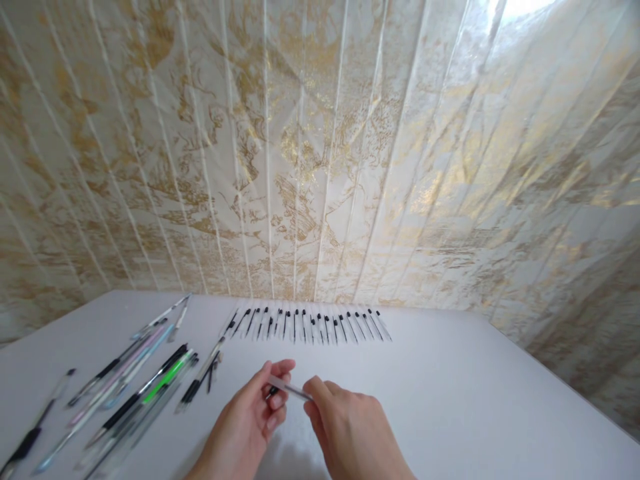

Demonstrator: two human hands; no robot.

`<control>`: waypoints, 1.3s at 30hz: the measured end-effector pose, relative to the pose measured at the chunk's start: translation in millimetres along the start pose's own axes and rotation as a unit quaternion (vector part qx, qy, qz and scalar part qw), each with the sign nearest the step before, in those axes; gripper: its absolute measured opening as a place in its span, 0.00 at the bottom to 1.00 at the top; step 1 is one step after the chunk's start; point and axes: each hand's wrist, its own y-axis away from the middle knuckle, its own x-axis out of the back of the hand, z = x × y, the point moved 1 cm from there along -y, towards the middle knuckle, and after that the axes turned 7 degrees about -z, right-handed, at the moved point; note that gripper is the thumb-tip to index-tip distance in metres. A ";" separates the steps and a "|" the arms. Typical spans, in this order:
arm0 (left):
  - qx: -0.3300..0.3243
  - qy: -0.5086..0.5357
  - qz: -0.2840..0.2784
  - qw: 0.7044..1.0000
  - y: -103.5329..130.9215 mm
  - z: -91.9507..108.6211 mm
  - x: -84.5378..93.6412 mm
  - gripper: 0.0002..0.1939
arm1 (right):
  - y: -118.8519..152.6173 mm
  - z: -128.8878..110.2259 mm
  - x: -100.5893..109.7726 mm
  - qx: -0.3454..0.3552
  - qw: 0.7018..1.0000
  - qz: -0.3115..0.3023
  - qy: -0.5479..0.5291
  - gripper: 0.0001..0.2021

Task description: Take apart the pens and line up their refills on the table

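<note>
Between my hands is a slim, pale translucent pen (296, 390), slanting down to the right. My left hand (253, 413) is turned palm inward, and its thumb and fingers close around the pen's left end. A small black piece (272, 392), perhaps a cap, shows among those fingers. The pen's right end is pinched by the fingertips of my right hand (347, 423), which hide its tip. Beyond my hands lies a row of short clear tubes with black ends (305, 327), side by side.
Several pens lie loosely at the left, among them a bright green one (165, 380) and a black-gripped one (33, 440). A few small dark pieces (213, 373) sit near the row's left end. Behind the white table (450, 393) hangs a gold-patterned curtain (300, 167).
</note>
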 end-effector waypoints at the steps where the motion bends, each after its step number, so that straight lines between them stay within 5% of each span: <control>1: -0.014 -0.008 0.004 1.000 -1.5 1.9 1.2 0.12 | 0.0 -0.8 1.6 0.005 1.000 -0.030 0.002 0.04; 6: -0.138 -0.029 0.001 0.990 -12.0 37.7 8.7 0.13 | -0.3 6.9 14.8 0.007 0.991 -0.120 -0.055 0.06; 11: -0.249 0.039 0.005 0.968 -17.0 99.9 22.2 0.13 | -2.6 26.9 29.6 -0.024 0.980 -0.016 -0.195 0.09; 13: -0.248 -0.001 -0.018 0.969 -13.1 111.7 23.1 0.11 | -3.7 28.3 30.2 -0.037 0.966 0.008 -0.257 0.11; 16: -0.151 -0.197 -0.074 0.966 0.1 104.6 12.9 0.12 | -4.9 19.0 23.1 -0.033 0.934 0.005 -0.355 0.14; 18: -0.082 -0.332 -0.118 0.932 11.0 88.7 1.2 0.18 | -5.3 8.3 15.3 -0.016 0.911 -0.007 -0.413 0.16; 21: -0.079 -0.429 -0.135 0.890 22.2 65.8 -13.4 0.25 | -5.3 -4.9 6.6 -0.003 0.875 -0.025 -0.483 0.18; 26: -0.161 -0.465 -0.079 0.867 23.1 55.4 -14.0 0.26 | -2.8 -8.4 13.7 0.022 0.832 -0.066 -0.550 0.20; 34: -0.164 -0.458 -0.032 0.873 24.6 56.6 -12.9 0.26 | -2.3 -16.8 10.7 0.003 0.898 -0.004 -0.441 0.14; 39: -0.176 -0.443 -0.031 0.879 20.8 54.5 -12.3 0.24 | -6.6 -23.9 9.3 -0.025 0.849 -0.006 -0.528 0.16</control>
